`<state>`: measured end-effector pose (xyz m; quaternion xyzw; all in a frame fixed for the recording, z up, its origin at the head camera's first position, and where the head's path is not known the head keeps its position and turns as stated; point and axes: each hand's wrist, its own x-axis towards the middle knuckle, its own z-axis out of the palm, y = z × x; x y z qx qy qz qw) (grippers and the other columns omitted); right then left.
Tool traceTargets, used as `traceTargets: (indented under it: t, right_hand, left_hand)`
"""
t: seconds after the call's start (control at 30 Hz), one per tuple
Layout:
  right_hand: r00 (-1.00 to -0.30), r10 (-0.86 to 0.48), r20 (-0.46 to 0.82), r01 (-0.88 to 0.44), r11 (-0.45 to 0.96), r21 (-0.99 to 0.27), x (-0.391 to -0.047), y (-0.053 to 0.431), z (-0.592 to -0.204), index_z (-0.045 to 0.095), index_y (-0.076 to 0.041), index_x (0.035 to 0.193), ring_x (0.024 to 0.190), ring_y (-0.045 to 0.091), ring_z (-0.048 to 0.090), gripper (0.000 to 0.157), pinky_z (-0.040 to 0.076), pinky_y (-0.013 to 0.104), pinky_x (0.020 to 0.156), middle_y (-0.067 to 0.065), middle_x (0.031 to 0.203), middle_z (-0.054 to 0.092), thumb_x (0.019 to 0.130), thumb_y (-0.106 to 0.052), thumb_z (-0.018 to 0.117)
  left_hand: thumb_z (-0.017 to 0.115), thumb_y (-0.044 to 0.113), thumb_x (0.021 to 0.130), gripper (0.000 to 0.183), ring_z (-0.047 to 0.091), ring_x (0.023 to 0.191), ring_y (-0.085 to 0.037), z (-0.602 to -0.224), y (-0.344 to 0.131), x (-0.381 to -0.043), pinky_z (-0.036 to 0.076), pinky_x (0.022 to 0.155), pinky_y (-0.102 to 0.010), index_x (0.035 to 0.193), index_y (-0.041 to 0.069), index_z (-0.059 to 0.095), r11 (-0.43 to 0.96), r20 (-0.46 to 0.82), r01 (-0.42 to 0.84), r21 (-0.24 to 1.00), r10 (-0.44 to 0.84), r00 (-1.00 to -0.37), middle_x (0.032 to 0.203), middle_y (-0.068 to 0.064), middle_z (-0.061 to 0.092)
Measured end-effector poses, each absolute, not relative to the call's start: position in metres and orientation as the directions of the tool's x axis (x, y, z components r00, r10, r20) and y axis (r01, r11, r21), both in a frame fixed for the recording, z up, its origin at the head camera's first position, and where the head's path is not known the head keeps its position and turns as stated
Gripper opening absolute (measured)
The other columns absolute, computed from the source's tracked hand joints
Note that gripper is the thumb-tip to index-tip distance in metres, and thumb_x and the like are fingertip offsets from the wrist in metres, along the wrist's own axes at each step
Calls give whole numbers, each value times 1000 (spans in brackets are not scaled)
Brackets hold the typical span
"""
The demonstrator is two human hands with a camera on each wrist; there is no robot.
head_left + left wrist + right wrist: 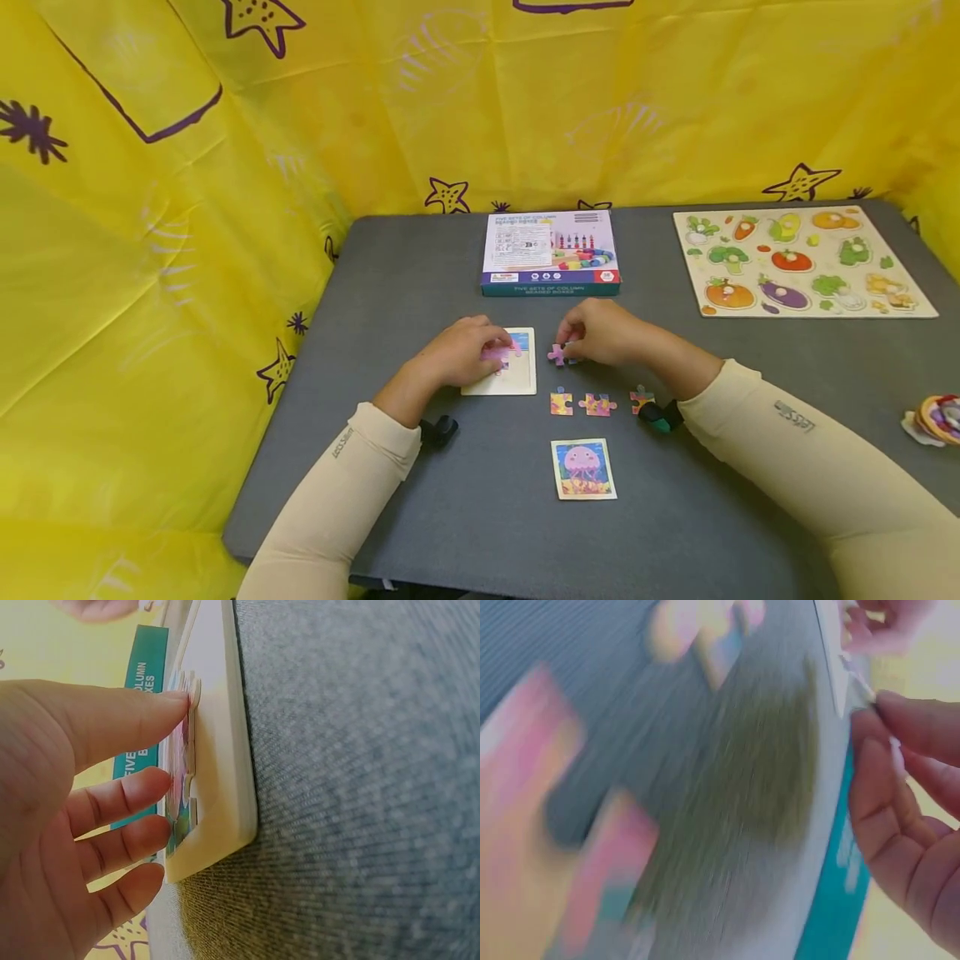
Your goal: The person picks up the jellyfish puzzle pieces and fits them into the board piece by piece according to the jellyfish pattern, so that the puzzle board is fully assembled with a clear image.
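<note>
The left hand (468,350), fingers loosely spread, touches joined pink-and-blue jigsaw pieces (181,750) in a pale rectangular wooden tray (521,381); at the tray's three o'clock, the right hand (600,332) pinches a thin pink knobbed piece (556,355). A light steadying touch seems best, checking orientation against the pink-jellyfish card (584,471) near five o'clock.

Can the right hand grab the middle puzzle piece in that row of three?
Probably yes, after letting go: the right hand is pinching a pink piece. The middle puzzle piece lies close by, and nothing seems to be between them.
</note>
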<state>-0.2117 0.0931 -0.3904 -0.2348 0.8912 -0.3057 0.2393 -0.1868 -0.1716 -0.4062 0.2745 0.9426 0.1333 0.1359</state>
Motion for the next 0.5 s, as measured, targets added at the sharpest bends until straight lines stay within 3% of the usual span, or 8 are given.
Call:
traceTargets:
  t: [0.23, 0.5]
  right_hand:
    - [-747, -560, -357, -135, 654, -744, -221, 49, -399, 78, -8, 98, 68, 15, 61, 7, 51, 26, 64, 3, 79, 71, 92, -11, 74]
    - [-744, -554, -374, -180, 705, -686, -222, 27, -402, 80, -11, 94, 67, 14, 61, 6, 48, 23, 61, 3, 76, 72, 91, -13, 76]
  left_hand:
    - [71, 24, 95, 32, 58, 108, -25, -406, -171, -190, 46, 100, -40, 126, 16, 71, 821, -209, 457, 341, 540, -815, 113, -7, 65]
    - [69, 27, 96, 27, 57, 97, -23, -408, -167, -191, 47, 87, -38, 121, 17, 71, 837, -189, 422, 348, 503, -843, 101, -4, 63]
